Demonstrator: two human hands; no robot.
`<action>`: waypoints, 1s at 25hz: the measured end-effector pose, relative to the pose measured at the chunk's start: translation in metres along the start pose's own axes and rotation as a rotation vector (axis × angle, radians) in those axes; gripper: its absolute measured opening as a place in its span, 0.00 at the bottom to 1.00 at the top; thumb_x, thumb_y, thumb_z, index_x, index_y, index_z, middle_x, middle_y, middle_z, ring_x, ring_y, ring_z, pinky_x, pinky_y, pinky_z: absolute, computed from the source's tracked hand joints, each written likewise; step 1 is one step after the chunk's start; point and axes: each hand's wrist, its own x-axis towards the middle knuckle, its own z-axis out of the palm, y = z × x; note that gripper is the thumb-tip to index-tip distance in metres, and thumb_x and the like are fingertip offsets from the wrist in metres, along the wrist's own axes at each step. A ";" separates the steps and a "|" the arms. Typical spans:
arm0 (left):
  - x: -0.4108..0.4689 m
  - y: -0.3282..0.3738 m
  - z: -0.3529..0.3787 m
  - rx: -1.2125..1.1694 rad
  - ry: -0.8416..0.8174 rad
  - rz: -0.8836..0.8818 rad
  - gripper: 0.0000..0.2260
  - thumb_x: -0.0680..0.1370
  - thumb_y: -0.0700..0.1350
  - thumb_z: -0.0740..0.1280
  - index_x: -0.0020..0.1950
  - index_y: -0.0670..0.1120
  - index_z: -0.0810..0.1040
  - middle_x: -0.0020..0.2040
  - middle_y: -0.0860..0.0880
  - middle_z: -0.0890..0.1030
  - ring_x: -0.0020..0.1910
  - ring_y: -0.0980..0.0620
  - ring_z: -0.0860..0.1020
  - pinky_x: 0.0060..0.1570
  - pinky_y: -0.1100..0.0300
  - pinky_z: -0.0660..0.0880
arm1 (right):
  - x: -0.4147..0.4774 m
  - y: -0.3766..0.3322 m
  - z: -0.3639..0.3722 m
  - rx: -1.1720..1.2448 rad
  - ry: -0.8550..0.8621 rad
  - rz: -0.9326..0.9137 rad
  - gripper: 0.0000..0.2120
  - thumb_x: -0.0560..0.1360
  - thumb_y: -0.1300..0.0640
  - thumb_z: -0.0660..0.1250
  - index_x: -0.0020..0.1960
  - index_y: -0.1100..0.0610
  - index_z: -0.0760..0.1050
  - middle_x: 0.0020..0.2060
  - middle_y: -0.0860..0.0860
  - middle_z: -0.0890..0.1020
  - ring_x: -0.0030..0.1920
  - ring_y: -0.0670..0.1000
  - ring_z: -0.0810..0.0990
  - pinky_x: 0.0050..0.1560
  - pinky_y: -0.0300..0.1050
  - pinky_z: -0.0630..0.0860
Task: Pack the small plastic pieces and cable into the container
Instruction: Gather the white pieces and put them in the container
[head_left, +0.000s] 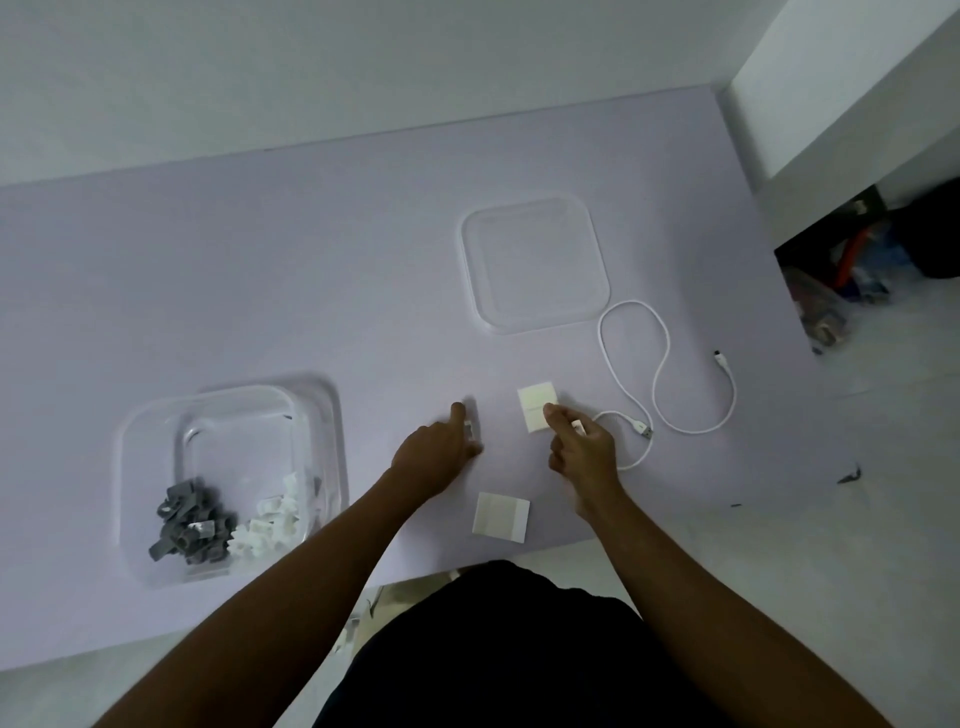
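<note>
My left hand (441, 452) and right hand (582, 447) each pinched a small plastic piece; the container (156, 431) lay leftward, nearest my left.

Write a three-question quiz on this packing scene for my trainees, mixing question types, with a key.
1. True or false: the white USB cable already lies inside the clear container.
2. Which colours of small plastic pieces are in the container? A) grey and white B) red and blue C) black only
3. Fill in: the clear lid lies flat on the ____, apart from the container.

Key
1. False. The cable lies loose on the table, beside the right hand.
2. A. The grey pieces sit next to the white pieces.
3. table. The left hand is not touching the lid.
</note>
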 end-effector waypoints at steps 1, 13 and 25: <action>0.002 0.003 0.001 0.012 -0.007 0.011 0.24 0.81 0.56 0.61 0.70 0.43 0.60 0.53 0.36 0.81 0.48 0.34 0.81 0.41 0.50 0.73 | -0.002 -0.001 -0.001 0.068 -0.031 0.032 0.11 0.74 0.55 0.75 0.52 0.60 0.81 0.27 0.50 0.68 0.25 0.47 0.62 0.24 0.40 0.61; -0.070 -0.057 -0.093 -0.336 0.180 -0.153 0.17 0.81 0.58 0.59 0.54 0.44 0.66 0.34 0.49 0.75 0.34 0.45 0.74 0.36 0.54 0.68 | -0.050 -0.033 0.114 0.209 -0.569 0.261 0.09 0.75 0.55 0.61 0.38 0.57 0.75 0.35 0.53 0.75 0.25 0.47 0.68 0.23 0.38 0.59; -0.096 -0.264 -0.098 -0.380 0.115 -0.662 0.13 0.79 0.43 0.59 0.60 0.37 0.69 0.57 0.38 0.79 0.56 0.37 0.79 0.56 0.49 0.76 | -0.126 0.024 0.278 0.148 -0.631 0.325 0.09 0.76 0.54 0.66 0.39 0.57 0.75 0.34 0.52 0.75 0.27 0.47 0.70 0.25 0.38 0.61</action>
